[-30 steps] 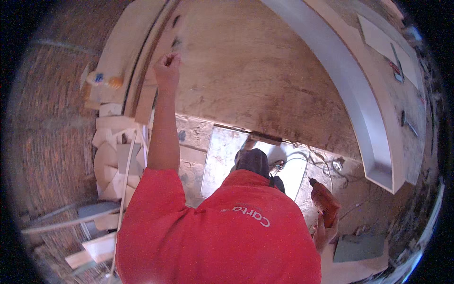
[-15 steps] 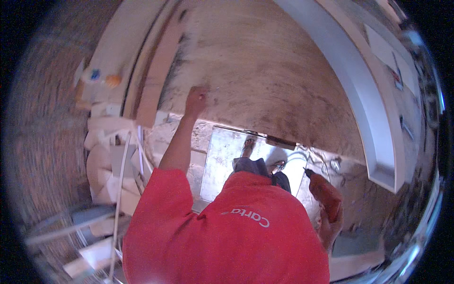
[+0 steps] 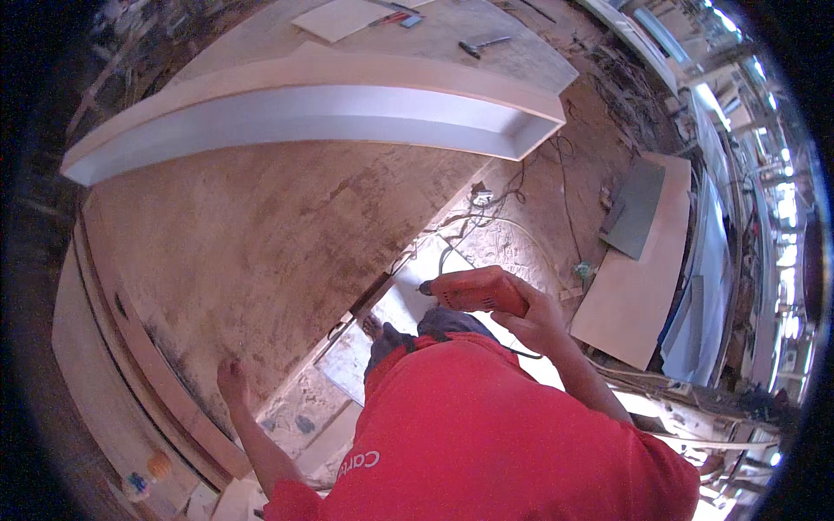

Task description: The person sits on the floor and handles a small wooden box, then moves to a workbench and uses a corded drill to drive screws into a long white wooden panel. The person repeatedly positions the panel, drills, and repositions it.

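Observation:
In my right hand (image 3: 532, 314) is an orange-red power drill (image 3: 473, 289), the fingers wrapped round its handle and its dark chuck pointing left. My left hand (image 3: 232, 382) is over the near left part of a large wooden tabletop (image 3: 234, 234), fingers curled; whatever may be in them is too small to make out. A long, shallow wooden box (image 3: 347, 108) with a white inside lies across the far side of the tabletop, away from both hands.
A hammer (image 3: 482, 45) and a pale board (image 3: 340, 19) lie beyond the box. Cables (image 3: 499, 200) run over the dusty ground at the right of the tabletop. Sheets of board (image 3: 638, 269) lean at the right. Long planks (image 3: 130, 365) line the left edge.
My view has turned, so the long box now runs across the top instead of down the right. The drill is raised and points left across my front. The left hand still has its fingers curled.

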Demonstrator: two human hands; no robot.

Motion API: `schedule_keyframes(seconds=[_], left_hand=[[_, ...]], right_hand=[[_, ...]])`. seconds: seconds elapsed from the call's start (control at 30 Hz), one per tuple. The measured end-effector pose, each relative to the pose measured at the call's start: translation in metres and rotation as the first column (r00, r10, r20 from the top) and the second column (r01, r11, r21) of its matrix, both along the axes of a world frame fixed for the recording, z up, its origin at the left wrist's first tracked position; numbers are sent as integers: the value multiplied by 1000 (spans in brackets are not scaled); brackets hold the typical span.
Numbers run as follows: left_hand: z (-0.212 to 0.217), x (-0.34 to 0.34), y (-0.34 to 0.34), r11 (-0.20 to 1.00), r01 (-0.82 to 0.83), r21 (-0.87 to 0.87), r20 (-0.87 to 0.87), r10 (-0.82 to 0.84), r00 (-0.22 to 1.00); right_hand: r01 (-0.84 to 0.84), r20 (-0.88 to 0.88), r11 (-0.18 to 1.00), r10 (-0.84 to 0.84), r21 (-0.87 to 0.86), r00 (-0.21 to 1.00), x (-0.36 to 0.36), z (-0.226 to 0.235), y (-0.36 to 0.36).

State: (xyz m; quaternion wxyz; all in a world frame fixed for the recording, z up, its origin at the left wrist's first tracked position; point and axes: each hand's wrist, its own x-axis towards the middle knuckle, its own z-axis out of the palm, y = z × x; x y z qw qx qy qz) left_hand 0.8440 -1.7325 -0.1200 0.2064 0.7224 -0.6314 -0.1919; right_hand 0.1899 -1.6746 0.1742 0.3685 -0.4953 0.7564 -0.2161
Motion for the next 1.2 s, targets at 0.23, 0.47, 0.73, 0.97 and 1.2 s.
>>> schedule_keyframes(seconds=[0.23,0.47,0.73,0.97,1.2], left_hand=[[5,-3,3,960,-116,-254,139,155,978],[71,-145,-55,913,-406,36,-578,350,737],[169,-543,-108,976,-203,82,-570,213,794],[282,-737,-183,711,385,-588,116,-397,910],[309,-817,-255,747,510,-425,284,-425,859]], right_hand=[[118,83,993,-116,-19,990,-44,-3,5],[111,70,994,-110,-16,991,-149,-2,-9],[168,16,986,-168,17,986,-315,-32,-9],[185,-72,978,-192,-96,979,-437,-43,-14],[253,-39,942,-268,-223,963,-463,-46,-36]])
